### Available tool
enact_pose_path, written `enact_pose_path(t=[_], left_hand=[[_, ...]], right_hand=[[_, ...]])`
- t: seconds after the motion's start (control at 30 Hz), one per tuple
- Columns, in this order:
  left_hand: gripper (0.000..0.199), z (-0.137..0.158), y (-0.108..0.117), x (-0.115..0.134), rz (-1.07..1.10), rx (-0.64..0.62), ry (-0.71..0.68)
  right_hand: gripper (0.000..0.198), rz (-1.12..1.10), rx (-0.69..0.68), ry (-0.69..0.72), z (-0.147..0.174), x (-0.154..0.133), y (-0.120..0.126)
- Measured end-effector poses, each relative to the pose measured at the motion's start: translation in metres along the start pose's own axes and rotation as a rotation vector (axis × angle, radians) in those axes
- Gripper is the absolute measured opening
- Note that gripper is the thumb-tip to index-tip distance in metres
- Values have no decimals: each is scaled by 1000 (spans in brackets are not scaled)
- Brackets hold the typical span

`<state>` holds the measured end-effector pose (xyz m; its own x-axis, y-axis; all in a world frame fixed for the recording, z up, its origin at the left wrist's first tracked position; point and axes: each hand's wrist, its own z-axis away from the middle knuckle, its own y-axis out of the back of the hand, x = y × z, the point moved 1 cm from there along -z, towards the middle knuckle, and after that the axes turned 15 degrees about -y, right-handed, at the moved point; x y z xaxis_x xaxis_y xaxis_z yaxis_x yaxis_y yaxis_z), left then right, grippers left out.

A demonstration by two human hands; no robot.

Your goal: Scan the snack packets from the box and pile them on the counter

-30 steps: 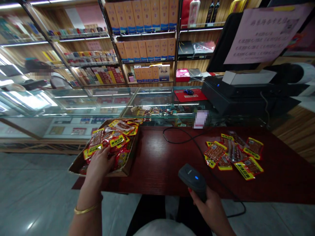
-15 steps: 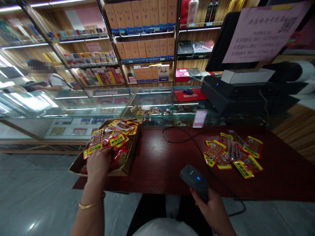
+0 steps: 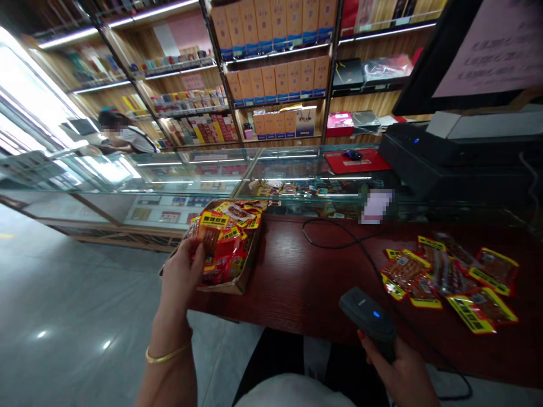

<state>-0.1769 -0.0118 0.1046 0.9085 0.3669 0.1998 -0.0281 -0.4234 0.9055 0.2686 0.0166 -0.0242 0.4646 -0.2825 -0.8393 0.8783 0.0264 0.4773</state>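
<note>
My left hand (image 3: 183,268) is closed, thumb against fingers, on the edge of a red-and-yellow snack packet (image 3: 211,240) with brown food showing through its clear front. That packet is over an open cardboard box (image 3: 244,278) heaped with similar packets. My right hand (image 3: 401,362) is wrapped around the handle of a dark barcode scanner (image 3: 367,314), which has a blue light lit on top and is held over the table's front edge. To its right, several snack packets (image 3: 481,308) lie in a loose, overlapping pile on the table.
A black cable (image 3: 326,246) loops across the dark red table (image 3: 288,282). Behind stands a glass display counter (image 3: 203,169) with a mouse (image 3: 352,154) on a red mat. A monitor (image 3: 441,56) rises at the right. Another person (image 3: 127,135) is at the far left.
My left hand has raised a packet upright from the heap in the box. The view has turned left, so everything appears further right. The scanner stays in my right hand.
</note>
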Motion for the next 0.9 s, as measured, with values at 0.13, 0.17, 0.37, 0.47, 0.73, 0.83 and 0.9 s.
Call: enact_pose_path(t=[0.13,0.17,0.37,0.47,0.73,0.83,0.9], left_hand=[[42,0,-4,-7,133,14,89],[40,1,-5,-10,167,27,99],[40,6,-4,-1,528,373,210],[41,7,-15,31,993,383,275],[57,33,-115,134,1978,-671,613],[36,42,-141,141,2030,-793,596],[34,44,-149,141,1992,-820,564]], right_hand=[[40,31,-9,5,0,4,-3],[41,36,-5,5,0,4,-3],[54,16,-14,-19,2,5,0],[55,19,-17,-28,3,4,0],[36,0,15,60,4,-2,-1],[33,32,-6,102,6,-2,4],[32,51,3,109,8,-2,7]])
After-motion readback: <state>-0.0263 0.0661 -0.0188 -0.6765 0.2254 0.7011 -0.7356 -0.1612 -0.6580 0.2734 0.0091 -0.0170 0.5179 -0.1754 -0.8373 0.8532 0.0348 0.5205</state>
